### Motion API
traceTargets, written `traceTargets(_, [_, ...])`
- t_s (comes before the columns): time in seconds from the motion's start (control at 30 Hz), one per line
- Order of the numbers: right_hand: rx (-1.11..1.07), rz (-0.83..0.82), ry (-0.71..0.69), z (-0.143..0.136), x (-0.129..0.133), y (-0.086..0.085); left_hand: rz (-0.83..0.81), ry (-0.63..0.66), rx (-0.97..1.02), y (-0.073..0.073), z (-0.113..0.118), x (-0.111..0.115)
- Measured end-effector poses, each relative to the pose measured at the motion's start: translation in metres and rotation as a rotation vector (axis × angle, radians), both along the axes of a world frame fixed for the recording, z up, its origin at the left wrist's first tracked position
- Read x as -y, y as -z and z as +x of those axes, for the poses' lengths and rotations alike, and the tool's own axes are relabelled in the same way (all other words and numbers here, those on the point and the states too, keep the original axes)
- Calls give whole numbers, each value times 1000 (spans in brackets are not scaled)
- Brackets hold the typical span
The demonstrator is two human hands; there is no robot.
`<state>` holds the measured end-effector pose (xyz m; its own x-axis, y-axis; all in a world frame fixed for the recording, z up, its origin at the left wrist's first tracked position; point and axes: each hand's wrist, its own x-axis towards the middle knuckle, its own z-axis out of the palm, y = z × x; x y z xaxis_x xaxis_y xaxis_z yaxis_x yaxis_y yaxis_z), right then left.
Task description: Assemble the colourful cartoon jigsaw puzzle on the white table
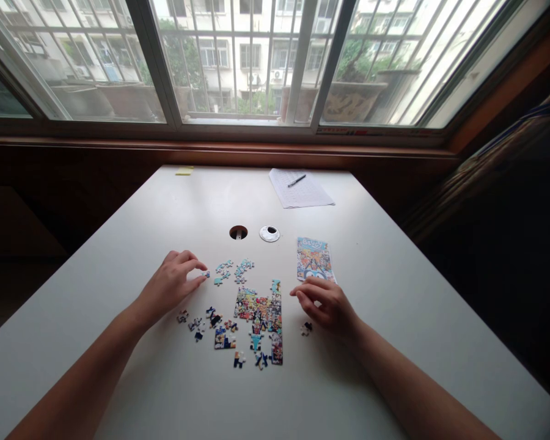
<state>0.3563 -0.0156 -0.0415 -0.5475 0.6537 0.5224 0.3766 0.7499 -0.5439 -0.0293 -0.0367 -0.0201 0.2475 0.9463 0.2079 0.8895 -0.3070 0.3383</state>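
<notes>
My left hand (178,278) is at the left of the jigsaw, with a small blue-and-white puzzle piece (205,274) pinched between thumb and forefinger. Just right of it lie loose light-blue pieces (244,267). The partly joined jigsaw (261,305), crowded with colourful figures, has an uneven outline and gaps in its lower part. My right hand (323,300) hovers at its right side, fingers loosely bent and apart, with nothing visible in them. Below that hand are a few dark and white pieces (306,329). More loose pieces (196,324) are scattered at the lower left.
A colourful picture card (312,256) lies beyond my right hand. Farther back are paper sheets (297,190) with a pen (297,181) on top, and a yellow sticky note (184,171). The white table (348,391) has a round cable hole (238,233) beside its metallic cover (269,234).
</notes>
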Motion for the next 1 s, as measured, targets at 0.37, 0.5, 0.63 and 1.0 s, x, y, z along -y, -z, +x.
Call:
traceTargets(0.37, [5, 5, 2, 0, 0, 0, -68, -45, 61, 8, -2, -2])
traceTargets(0.5, [5, 11, 7, 0, 0, -1, -64, -25, 85, 9, -1, -3])
traceTargets(0.63, [12, 0, 9, 0, 0, 1, -92, -21, 90, 8, 0, -3])
traceTargets(1.0, [8, -8, 4, 0, 0, 1, -166, -6, 122, 4, 3, -2])
